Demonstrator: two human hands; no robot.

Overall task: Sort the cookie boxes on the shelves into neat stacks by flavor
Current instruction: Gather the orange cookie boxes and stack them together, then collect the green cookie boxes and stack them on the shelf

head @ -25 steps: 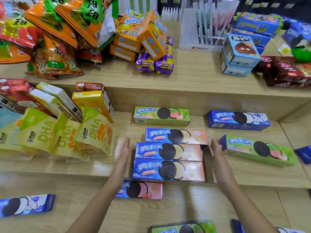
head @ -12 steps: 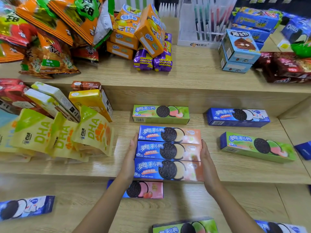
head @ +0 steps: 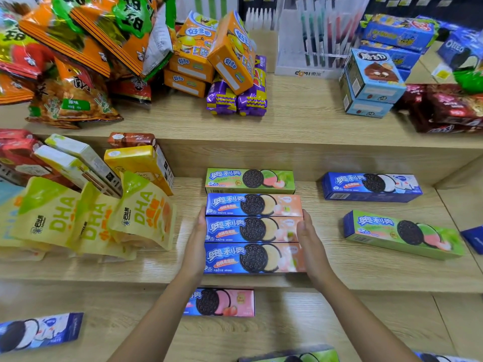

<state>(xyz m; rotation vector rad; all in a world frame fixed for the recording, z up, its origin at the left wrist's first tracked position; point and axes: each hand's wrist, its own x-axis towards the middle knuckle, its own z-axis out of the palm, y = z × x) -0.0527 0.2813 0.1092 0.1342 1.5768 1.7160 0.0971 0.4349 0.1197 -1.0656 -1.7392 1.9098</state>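
Three peach-and-blue cookie boxes [head: 254, 229] lie side by side in a row on the middle shelf. My left hand [head: 194, 246] presses flat against their left ends and my right hand [head: 309, 244] against their right ends, squeezing the row between the palms. A green cookie box [head: 249, 180] lies just behind the row, touching it. Another green box [head: 402, 233] lies at an angle to the right, and a dark blue box [head: 371, 185] sits behind that. A pink box [head: 222, 301] and a blue-white box [head: 39, 331] rest on the lower shelf.
Yellow DHA pouches [head: 88, 218] and leaning snack boxes [head: 141, 163] crowd the middle shelf's left side. The top shelf holds chip bags [head: 70, 48], orange boxes [head: 209, 53], light blue boxes [head: 371, 82] and a pen display [head: 318, 40]. Another green box [head: 292, 356] peeks in at the bottom edge.
My hands came inward from either side and closed against the ends of the three peach boxes, squaring the row so the back box lines up with the others.
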